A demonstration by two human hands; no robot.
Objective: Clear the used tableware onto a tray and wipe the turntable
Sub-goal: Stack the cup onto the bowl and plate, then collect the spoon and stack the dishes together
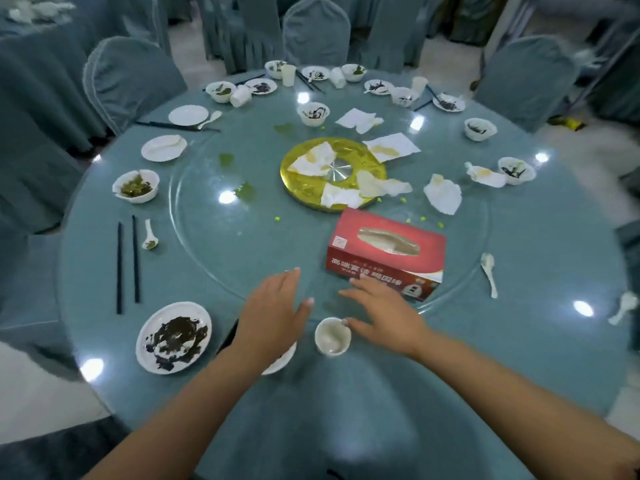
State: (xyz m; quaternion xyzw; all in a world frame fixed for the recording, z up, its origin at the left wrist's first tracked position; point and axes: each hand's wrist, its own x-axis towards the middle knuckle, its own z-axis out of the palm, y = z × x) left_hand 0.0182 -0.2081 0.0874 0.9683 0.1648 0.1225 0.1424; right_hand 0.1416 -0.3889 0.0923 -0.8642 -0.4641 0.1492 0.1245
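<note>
A glass turntable covers the middle of the round table, with a gold hub at its centre. Crumpled napkins and food scraps lie on the glass, beside a red tissue box. My left hand reaches flat over the turntable's near edge, fingers straight, holding nothing. My right hand is spread open just in front of the tissue box, its thumb by the rim of a small white cup. A dirty plate lies at the near left. A second plate is mostly hidden under my left forearm.
Used bowls, plates, paper cups, spoons and black chopsticks ring the table's rim. Covered chairs surround the table. No tray is in view.
</note>
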